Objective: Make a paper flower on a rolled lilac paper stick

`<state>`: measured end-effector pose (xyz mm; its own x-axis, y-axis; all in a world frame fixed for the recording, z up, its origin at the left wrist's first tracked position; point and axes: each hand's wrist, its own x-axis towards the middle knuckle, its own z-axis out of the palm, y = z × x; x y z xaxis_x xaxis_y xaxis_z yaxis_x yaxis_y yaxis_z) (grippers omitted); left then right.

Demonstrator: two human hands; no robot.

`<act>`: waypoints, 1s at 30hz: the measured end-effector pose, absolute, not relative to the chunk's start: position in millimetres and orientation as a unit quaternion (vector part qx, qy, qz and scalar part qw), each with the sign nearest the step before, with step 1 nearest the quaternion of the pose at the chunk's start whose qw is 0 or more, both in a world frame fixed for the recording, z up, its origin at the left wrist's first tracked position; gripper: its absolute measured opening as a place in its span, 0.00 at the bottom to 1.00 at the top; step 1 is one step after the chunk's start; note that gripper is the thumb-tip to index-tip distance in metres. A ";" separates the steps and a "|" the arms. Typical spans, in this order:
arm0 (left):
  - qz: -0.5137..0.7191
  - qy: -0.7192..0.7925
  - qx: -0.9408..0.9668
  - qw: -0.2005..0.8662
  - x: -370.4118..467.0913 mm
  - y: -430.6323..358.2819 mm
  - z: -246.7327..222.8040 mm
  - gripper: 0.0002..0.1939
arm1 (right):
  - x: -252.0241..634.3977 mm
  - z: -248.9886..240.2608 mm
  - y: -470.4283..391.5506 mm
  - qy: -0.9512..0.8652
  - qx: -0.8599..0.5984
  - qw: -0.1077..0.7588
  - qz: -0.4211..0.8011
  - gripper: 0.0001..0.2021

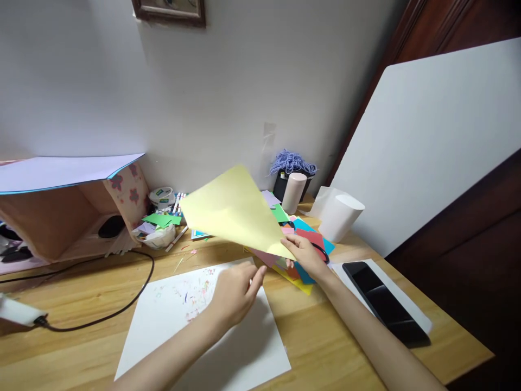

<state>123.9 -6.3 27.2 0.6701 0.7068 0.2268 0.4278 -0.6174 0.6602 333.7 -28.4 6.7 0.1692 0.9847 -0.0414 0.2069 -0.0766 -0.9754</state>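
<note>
My right hand (304, 254) pinches a corner of a pale yellow sheet of paper (236, 212), which is held tilted above the table. Over the white board (260, 342) hovers my left hand (236, 290), its fingers loosely curled, the thumb apart from them and nothing visible in it. The board lies flat and bears colored marks. Beneath and behind my right hand is a pile of colored paper (307, 274), partly hidden by the hand and the yellow sheet. A black curved handle (321, 252) shows on that pile.
Right of the pile, a black phone-like slab (385, 301) lies on white paper. A white paper roll (342, 217), a pinkish cylinder (293, 193) and purple yarn (292, 162) stand behind. At left are a cardboard box (61, 222), a scrap bowl (158, 237) and a black cable (122, 310).
</note>
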 end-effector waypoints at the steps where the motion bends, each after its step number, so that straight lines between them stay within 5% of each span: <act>1: 0.188 0.349 0.827 0.400 128.0 -8.7 14.2 0.25 | 328.7 1.9 -28.4 -0.478 -0.601 0.492 0.410 0.15; 3: 0.159 0.384 0.695 0.586 137.8 -4.8 -8.1 0.25 | 318.5 -7.6 -29.1 -0.457 -0.598 0.520 0.404 0.15; 7: 0.243 0.383 0.543 0.707 150.6 18.5 -25.0 0.23 | 302.3 -23.0 -31.8 -0.446 -0.598 0.519 0.418 0.17; 30: 0.363 0.387 0.497 0.686 137.1 31.7 -35.2 0.22 | 287.4 -27.2 -45.1 -0.491 -0.634 0.458 0.384 0.16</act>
<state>137.1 31.7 -35.2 0.4368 0.8834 -0.1700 -0.1134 0.2415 0.9637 287.4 -45.1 -27.2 0.2231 0.9741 -0.0374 0.2714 -0.0989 -0.9574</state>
